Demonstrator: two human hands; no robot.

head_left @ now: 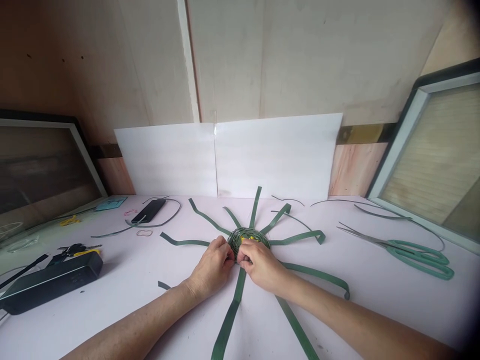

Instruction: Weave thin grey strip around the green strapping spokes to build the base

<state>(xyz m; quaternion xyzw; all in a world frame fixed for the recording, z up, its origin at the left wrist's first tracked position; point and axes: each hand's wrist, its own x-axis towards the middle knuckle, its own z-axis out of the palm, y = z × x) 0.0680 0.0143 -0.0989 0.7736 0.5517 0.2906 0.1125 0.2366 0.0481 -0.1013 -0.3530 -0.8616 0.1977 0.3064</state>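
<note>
A round green woven base [258, 233] lies at the middle of the table, with flat green strips [227, 322] fanning out from it on all sides. Small yellow pieces [243, 240] show at its centre, partly covered by my fingers. My left hand [213, 265] is closed with its fingertips at the left rim of the weave. Across the near rim, my right hand [260, 264] is pinched shut, its fingertips close to those of the left. Whatever lies between the right fingertips is hidden. Some strip ends curl upward, such as the one at right [318, 235].
Green-handled scissors [416, 255] lie at right, blades pointing left. A black phone [149, 210] and loose thin strips [176, 212] are at back left. Nearer left sit a black box-shaped device [56, 282] and keys [77, 248]. White boards [277, 157] stand behind the table.
</note>
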